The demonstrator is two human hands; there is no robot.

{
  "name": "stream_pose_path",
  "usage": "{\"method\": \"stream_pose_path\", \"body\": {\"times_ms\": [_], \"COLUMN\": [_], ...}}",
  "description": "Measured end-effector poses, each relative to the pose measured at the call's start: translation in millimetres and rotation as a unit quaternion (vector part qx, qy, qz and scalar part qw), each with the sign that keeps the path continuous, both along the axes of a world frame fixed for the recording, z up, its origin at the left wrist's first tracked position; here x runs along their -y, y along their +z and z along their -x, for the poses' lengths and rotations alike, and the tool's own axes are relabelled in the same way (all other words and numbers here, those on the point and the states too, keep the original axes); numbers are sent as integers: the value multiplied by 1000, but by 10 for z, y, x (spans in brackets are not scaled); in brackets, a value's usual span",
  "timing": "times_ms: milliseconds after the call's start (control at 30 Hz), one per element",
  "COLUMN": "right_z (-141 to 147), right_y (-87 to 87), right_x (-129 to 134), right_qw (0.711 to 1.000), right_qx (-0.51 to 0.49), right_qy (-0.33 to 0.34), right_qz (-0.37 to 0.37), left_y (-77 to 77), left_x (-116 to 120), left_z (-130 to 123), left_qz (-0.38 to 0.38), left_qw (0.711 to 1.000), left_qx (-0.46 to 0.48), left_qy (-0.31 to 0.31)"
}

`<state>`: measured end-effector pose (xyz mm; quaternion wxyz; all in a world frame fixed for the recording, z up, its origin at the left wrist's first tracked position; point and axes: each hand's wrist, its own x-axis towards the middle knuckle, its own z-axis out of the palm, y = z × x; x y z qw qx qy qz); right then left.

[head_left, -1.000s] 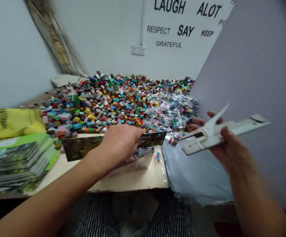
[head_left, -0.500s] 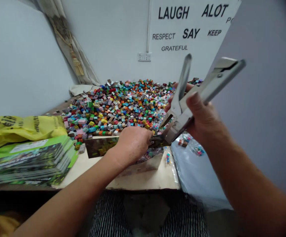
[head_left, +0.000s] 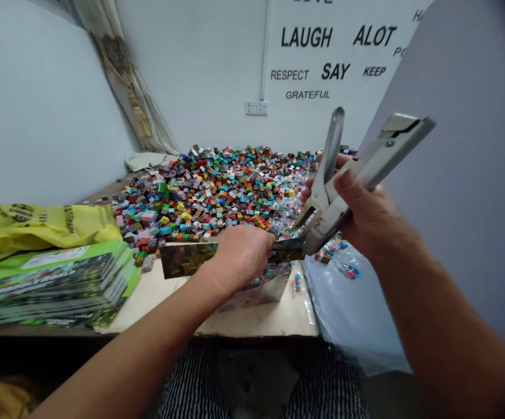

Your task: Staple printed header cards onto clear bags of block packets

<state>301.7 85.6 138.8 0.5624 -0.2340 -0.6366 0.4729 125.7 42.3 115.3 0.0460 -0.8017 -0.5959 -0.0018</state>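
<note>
My right hand (head_left: 366, 203) is wrapped around a grey metal plier stapler (head_left: 357, 180), its handles spread apart. The stapler's jaws are at the right end of a dark printed card strip (head_left: 187, 260). My left hand (head_left: 246, 253) is closed on the middle of that strip and hides part of it. Below the strip hangs a clear plastic bag (head_left: 256, 294); its contents are mostly hidden by my left hand and wrist.
A wide heap of small colourful blocks (head_left: 217, 186) covers the back of the table. Green printed card sheets (head_left: 60, 285) are stacked at left, under a yellow bag (head_left: 38, 227). Clear plastic (head_left: 357, 314) lies at right, with small bagged pieces (head_left: 351, 270) on it.
The view has tilted up slightly, so the scene sits a little lower. Both hands keep their grips, and the stapler stays at the strip's right end with its handles spread.
</note>
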Motion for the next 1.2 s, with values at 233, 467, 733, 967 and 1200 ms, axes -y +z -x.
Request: {"method": "stream_pose_path", "body": {"times_ms": [233,467,733,967,1200], "right_z": [102,133,118,210,277], "right_y": [-199,-357,-317,-336,-450], "right_x": [-68,-60,-82,-19,-8], "right_qw": [999,998,994,994,999], "right_qx": [11,60,96,99,-6], "right_qy": [13,-11,-18,-8,-47], "right_qz": [43,-1,-38,-35,8], "left_y": [-33,-18,4,21,7], "left_x": [0,-2,3,18,14], "left_z": [15,-7,-28,-52,-34], "left_qz": [-13,-15,-1,1,-5], "left_qw": [1000,1000,1000,1000,1000], "left_qx": [9,-1,-15,-30,-18], "left_qy": [-6,0,-2,9,-2]}}
